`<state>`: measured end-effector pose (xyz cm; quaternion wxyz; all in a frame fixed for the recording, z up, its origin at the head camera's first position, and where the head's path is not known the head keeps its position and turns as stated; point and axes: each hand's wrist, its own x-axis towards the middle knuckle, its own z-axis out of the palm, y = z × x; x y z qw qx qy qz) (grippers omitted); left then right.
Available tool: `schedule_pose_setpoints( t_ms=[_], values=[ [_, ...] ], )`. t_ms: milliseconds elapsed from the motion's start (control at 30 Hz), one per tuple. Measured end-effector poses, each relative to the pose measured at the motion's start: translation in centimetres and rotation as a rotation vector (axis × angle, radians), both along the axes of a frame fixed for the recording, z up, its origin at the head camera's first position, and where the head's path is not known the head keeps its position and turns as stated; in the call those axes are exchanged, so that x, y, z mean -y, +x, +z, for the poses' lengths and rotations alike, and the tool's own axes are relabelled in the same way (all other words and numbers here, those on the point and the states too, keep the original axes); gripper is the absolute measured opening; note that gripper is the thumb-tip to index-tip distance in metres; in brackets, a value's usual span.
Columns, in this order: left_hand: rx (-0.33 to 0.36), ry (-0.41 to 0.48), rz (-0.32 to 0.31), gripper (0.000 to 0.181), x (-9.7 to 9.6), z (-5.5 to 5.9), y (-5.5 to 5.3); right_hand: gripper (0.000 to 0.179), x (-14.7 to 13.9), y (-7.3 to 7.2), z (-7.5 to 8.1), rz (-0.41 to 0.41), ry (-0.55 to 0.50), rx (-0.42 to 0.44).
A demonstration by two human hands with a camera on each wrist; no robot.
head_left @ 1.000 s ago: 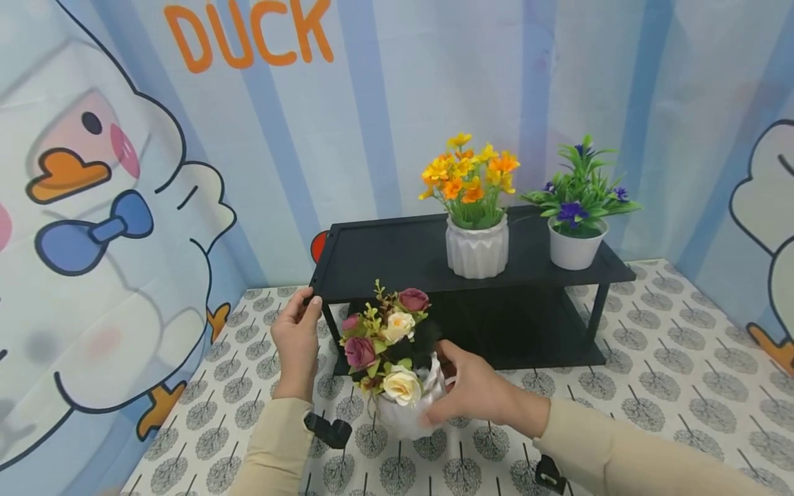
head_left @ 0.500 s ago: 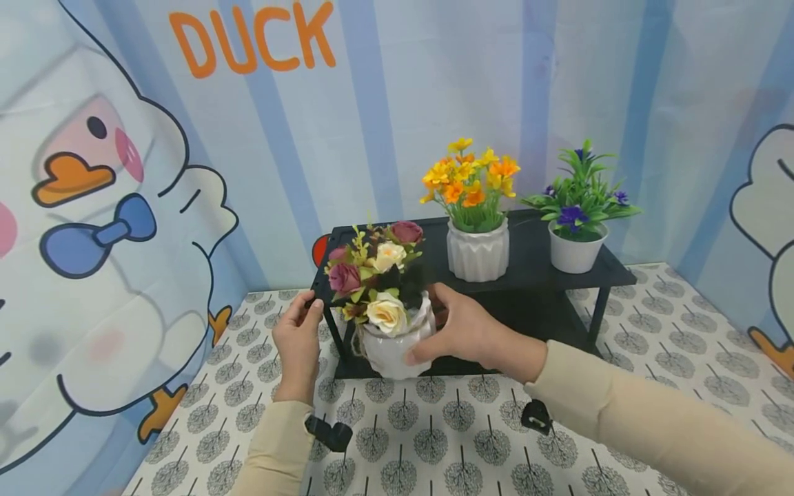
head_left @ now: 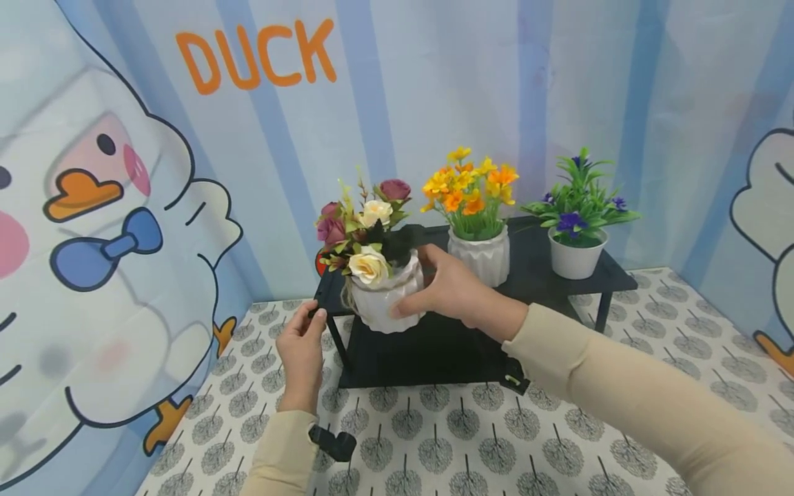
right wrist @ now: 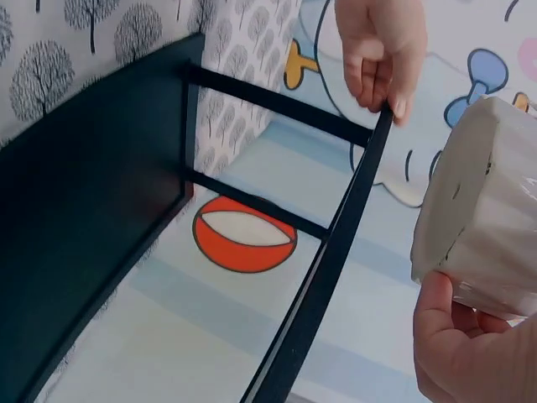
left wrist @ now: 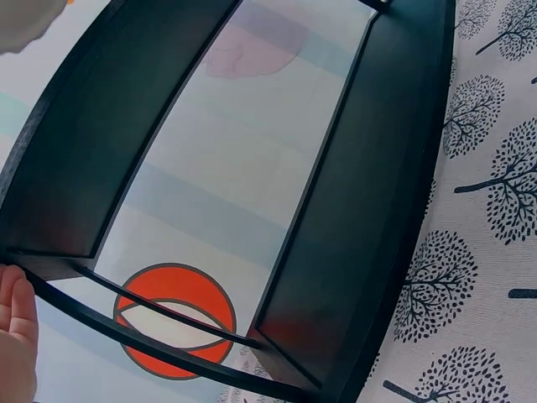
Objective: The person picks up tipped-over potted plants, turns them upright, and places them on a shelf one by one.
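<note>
White ribbed rose pot [head_left: 386, 303] sits in your right hand [head_left: 448, 289], fingers wrapped round it, held above the black shelf's [head_left: 546, 265] left end; just below-left, your left hand [head_left: 302, 344] pinches the shelf's corner.

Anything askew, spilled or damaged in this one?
Nothing stands out. The right hand holds the rose pot upright above the black shelf; the left hand pinches the shelf's front left corner. The orange flower pot and purple flower pot stand upright on top.
</note>
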<state>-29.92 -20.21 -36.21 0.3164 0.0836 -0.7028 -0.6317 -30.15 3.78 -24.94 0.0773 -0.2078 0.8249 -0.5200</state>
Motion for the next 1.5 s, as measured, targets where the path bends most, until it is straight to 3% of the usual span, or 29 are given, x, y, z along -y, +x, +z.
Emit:
schedule_pose_setpoints(
  t_ms=[200, 533, 667, 800, 933, 1033, 1100, 1267, 1333, 1500],
  values=[
    [-0.007, -0.010, -0.004, 0.027, 0.1, -0.3, 0.0, 0.089, 0.5, -1.5, -0.1, -0.075, 0.023, -0.048],
    [-0.019, -0.013, -0.002, 0.027, 0.0, -0.3, 0.0, 0.091, 2.1, -3.6, -0.1, -0.168, -0.021, -0.013],
    [-0.002, -0.012, -0.001, 0.028, 0.0, -0.3, 0.0, 0.083, 2.7, -4.3, -0.3, -0.187, -0.062, -0.023],
    [0.004, -0.012, 0.013, 0.027, 0.0, -0.4, 0.1, 0.075, 3.2, -5.1, -0.7, -0.232, -0.054, -0.038],
    [-0.006, -0.015, 0.016, 0.027, 0.0, -0.4, 0.0, 0.079, 3.5, -5.6, -1.1, -0.276, -0.034, -0.034],
    [-0.030, -0.020, 0.014, 0.027, 0.0, -0.3, 0.0, 0.087, 3.7, -5.9, -1.4, -0.281, -0.037, -0.014],
    [-0.036, -0.022, 0.009, 0.027, -0.2, 0.3, 0.6, 0.090, 3.8, -6.0, -1.7, -0.276, -0.047, 0.012],
    [-0.032, -0.032, 0.004, 0.027, -0.2, 0.2, 0.6, 0.096, 4.0, -6.1, -2.2, -0.273, -0.053, 0.041],
    [-0.033, -0.034, 0.007, 0.026, 0.1, -0.5, 0.0, 0.097, 4.0, -6.2, -2.5, -0.272, -0.056, 0.035],
    [-0.033, -0.036, 0.008, 0.025, 0.1, -0.4, 0.0, 0.097, 4.1, -6.5, -2.8, -0.275, -0.050, 0.030]
  ],
)
